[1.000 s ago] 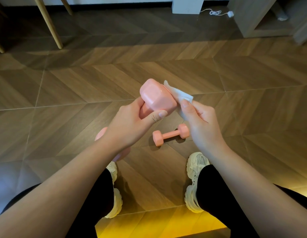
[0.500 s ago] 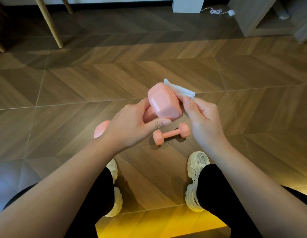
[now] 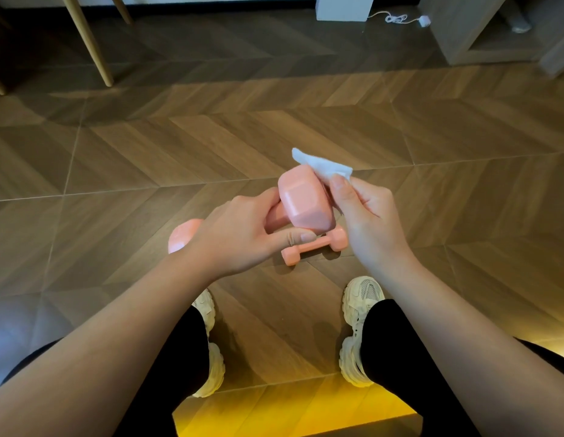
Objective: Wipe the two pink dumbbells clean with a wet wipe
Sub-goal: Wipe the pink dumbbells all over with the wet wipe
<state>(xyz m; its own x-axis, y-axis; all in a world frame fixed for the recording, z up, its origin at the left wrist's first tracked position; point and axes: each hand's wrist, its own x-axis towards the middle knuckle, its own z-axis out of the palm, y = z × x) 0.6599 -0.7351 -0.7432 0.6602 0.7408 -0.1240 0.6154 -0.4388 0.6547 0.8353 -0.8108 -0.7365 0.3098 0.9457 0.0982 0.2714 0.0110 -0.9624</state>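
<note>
My left hand (image 3: pixel 243 234) grips the bar of a pink dumbbell (image 3: pixel 302 200), held in the air with one head tilted up toward the right. Its other head shows behind my left wrist. My right hand (image 3: pixel 365 219) pinches a white wet wipe (image 3: pixel 321 165) and holds it against the far right side of the raised head. The second pink dumbbell (image 3: pixel 309 247) lies on the wood floor just below my hands, partly hidden by them.
My two cream sneakers (image 3: pixel 359 329) stand on the herringbone wood floor (image 3: pixel 148 152). Wooden chair legs (image 3: pixel 88 42) rise at the back left. A white post with a cable (image 3: pixel 397 18) and a grey cabinet (image 3: pixel 482 36) stand at the back right.
Both hands and the held dumbbell have shifted slightly rightward and down. The wipe has slid along the far side of the raised head.
</note>
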